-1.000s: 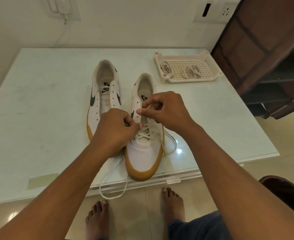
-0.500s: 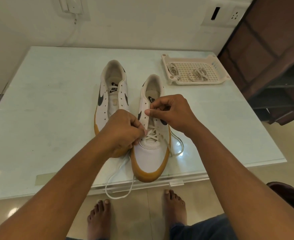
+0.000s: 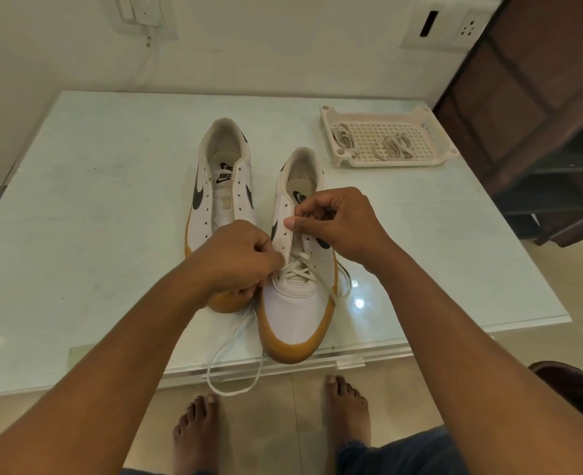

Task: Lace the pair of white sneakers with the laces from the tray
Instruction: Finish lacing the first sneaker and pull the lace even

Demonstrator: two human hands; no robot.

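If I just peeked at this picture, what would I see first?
First, two hands in the middle: the left hand pinches the white lace of the near sneaker, whose loose end loops off the table's front edge, while the right hand pinches that sneaker's eyelet edge. Beside it to the left stands the other sneaker, with no lace yet, and at the back right a tray holds more laces.

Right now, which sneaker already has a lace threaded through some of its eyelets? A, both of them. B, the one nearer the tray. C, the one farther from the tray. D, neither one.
B: the tray-side sneaker has a lace crossed through its lowest eyelets, with the left hand and right hand working at it, while the other sneaker shows only bare eyelets.
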